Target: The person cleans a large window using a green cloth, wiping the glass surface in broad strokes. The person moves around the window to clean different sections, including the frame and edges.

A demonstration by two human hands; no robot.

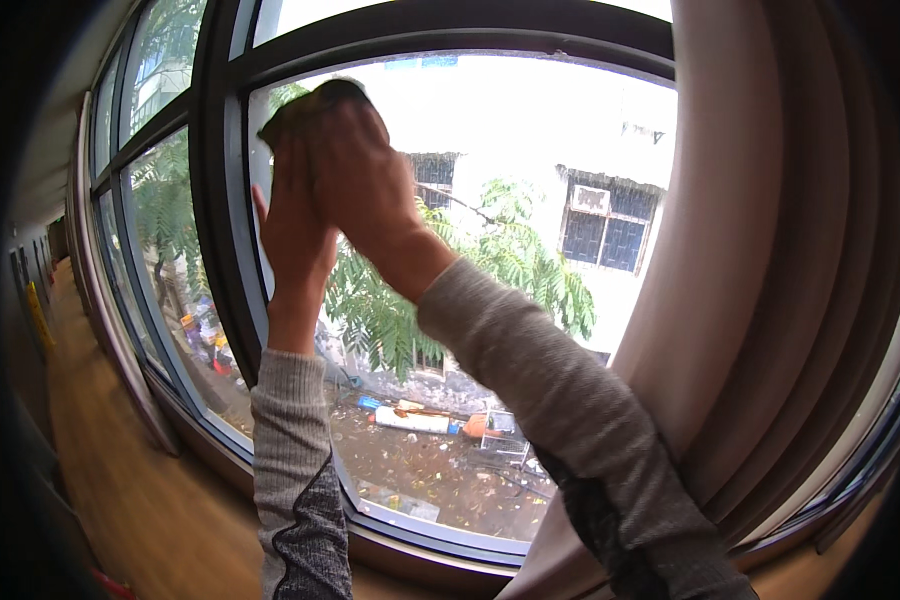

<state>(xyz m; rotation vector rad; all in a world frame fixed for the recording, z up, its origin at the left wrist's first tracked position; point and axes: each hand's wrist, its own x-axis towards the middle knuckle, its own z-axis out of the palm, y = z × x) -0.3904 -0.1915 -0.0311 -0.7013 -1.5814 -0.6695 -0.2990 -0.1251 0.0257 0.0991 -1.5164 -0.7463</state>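
Observation:
Both of my hands are raised against the upper left part of a large window pane (495,120). A dark cloth (343,91) is pressed to the glass under my fingers, its edges showing above and to the left of them. My right hand (367,172) lies over the cloth and overlaps my left hand (296,217), whose fingers also rest flat on it. The left thumb points up near the dark window frame (221,187). Most of the cloth is hidden behind the hands.
A pinkish-grey curtain (727,262) hangs in folds at the right of the pane. More window panels (157,187) run along the left, above a wooden floor (120,480). Through the glass show tree leaves (390,315), a building and litter on the ground.

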